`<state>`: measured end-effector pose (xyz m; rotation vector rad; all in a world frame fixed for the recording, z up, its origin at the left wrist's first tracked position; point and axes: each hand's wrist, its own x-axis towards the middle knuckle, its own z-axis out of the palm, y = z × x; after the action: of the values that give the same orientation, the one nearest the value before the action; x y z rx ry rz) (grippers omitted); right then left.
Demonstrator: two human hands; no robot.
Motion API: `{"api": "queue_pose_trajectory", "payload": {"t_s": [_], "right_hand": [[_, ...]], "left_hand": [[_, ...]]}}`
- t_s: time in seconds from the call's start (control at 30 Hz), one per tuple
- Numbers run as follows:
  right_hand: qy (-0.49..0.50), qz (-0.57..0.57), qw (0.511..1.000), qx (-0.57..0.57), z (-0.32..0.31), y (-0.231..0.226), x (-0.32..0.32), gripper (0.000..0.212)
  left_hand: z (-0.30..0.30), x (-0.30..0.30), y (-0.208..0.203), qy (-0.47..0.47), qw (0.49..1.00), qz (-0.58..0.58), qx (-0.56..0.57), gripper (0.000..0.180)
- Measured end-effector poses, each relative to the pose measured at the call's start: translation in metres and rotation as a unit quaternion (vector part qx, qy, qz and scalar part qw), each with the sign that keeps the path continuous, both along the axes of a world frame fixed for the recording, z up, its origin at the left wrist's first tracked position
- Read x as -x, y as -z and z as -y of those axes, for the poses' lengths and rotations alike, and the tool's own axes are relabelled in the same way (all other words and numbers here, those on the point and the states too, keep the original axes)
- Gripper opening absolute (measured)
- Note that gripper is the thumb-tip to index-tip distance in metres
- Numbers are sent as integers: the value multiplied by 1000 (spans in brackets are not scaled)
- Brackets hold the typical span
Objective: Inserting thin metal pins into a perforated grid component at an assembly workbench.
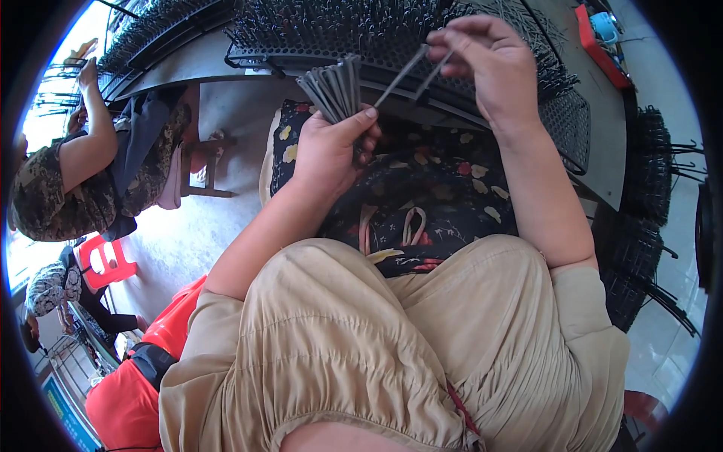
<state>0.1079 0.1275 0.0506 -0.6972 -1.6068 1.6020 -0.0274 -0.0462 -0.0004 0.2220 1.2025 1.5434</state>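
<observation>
My left hand [324, 151] is closed round a fanned bundle of grey metal rods [337, 89], whose ends stick up above the fist. One thin rod [401, 77] slants out past its thumb, up toward the right fingers. Higher and to the right, my right hand [503, 79] has its fingers bent, with thumb and forefinger pinched on a slim metal rod [432, 78] that points down and left. Whether the two rods touch near the right fingertips cannot be made out. Both hands are above a dark floral cloth [444, 173] at my knees.
Ahead stands a black perforated rack [301, 62] packed with upright hooked wires. A red tray [595, 49] holds a blue cup [604, 29]. Black wire racks [633, 248] are stacked at right. At left are a person in camouflage [64, 184], a wooden stool [211, 188] and a red stool [105, 260].
</observation>
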Motion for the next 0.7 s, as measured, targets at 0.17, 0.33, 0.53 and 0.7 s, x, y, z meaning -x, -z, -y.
{"api": "queue_pose_trajectory", "payload": {"t_s": [0.17, 0.33, 0.53, 0.7], "right_hand": [[86, -34, 985, -144, -4, -8, 29, 6], [68, 35, 942, -326, -7, -6, 39, 7], [16, 54, 885, -462, -31, 8, 47, 18], [-49, 59, 933, -352, -19, -11, 53, 10]], "left_hand": [[6, 3, 12, -54, 997, 52, 33, 7], [14, 3, 14, -64, 995, 47, 62, 9], [16, 8, 14, -60, 995, 52, 62, 8], [17, 9, 14, -64, 995, 53, 61, 8]]}}
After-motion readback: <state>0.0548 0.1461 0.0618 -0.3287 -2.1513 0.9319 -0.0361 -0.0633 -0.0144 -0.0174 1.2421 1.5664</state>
